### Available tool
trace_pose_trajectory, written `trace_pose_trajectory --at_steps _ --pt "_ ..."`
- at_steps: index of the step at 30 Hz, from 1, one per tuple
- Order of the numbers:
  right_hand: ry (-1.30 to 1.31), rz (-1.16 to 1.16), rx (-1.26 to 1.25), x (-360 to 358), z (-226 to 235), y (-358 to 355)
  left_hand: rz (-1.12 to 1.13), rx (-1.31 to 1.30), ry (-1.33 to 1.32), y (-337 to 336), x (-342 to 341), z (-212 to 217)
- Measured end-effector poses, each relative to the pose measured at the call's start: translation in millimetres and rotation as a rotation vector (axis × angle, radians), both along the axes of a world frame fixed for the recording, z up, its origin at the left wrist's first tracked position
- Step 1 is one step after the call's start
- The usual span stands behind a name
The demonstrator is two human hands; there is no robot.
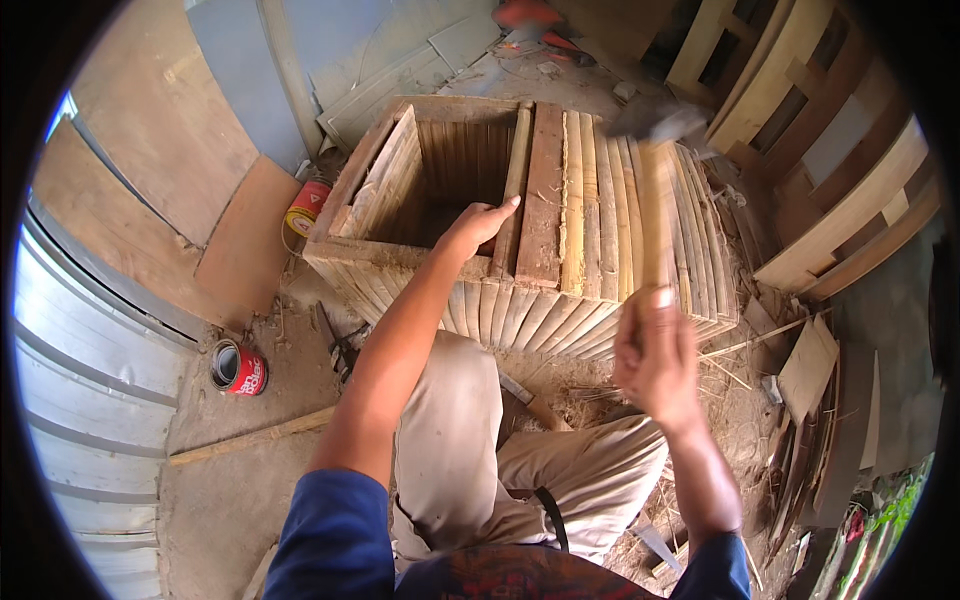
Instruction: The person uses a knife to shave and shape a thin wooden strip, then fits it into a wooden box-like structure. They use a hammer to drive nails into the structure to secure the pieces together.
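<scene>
A crate-like box clad in narrow wooden strips (605, 200) lies on the ground in front of my knees. Its left part is an open square hole with a thick wooden frame (350, 190). At the hole's right edge runs a pale wooden strip (515, 185), beside a broad reddish-brown board (542, 190). My left hand (478, 228) grips this strip, thumb on top and the other fingers mostly hidden in the hole. My right hand (657, 355) is closed around the wooden handle of a hammer (656, 220), held up over the box's right side. The hammer's head is smeared by motion.
An open red can (240, 369) and a red-and-yellow can (308, 206) stand at the left. A long stick (255, 436) lies on the ground. Between my legs and the box is a wooden-handled tool (540, 405). Slatted wood panels (790, 90) lean at the right, corrugated metal (95, 400) at the left.
</scene>
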State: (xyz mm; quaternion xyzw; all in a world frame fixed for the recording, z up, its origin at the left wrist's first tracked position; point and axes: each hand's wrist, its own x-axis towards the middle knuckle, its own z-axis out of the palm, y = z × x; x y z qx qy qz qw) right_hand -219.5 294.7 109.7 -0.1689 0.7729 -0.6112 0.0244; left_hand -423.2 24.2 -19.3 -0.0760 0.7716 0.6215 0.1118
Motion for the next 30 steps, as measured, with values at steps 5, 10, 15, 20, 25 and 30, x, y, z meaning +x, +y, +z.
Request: trace_pose_trajectory --at_steps 5,10,15,20,25,30 --pt "0.155 0.128 -0.113 1 43 -28 0.012 0.046 -0.019 0 4 5" --pt "-0.547 0.163 0.601 -8 51 -54 -0.007 0.152 0.070 -5 4 0" --pt "-0.153 0.186 0.205 -7 90 -28 0.033 0.166 -0.011 -2 -4 -10" --pt "0.283 0.255 -0.114 -13 49 -61 0.015 0.202 -0.053 -5 -5 -9" --pt "-0.442 0.227 0.529 -19 36 -35 0.026 0.308 -0.008 -5 -3 -5" --pt "0.008 0.131 0.040 -19 63 -25 0.056 0.192 -0.004 -1 0 -1"
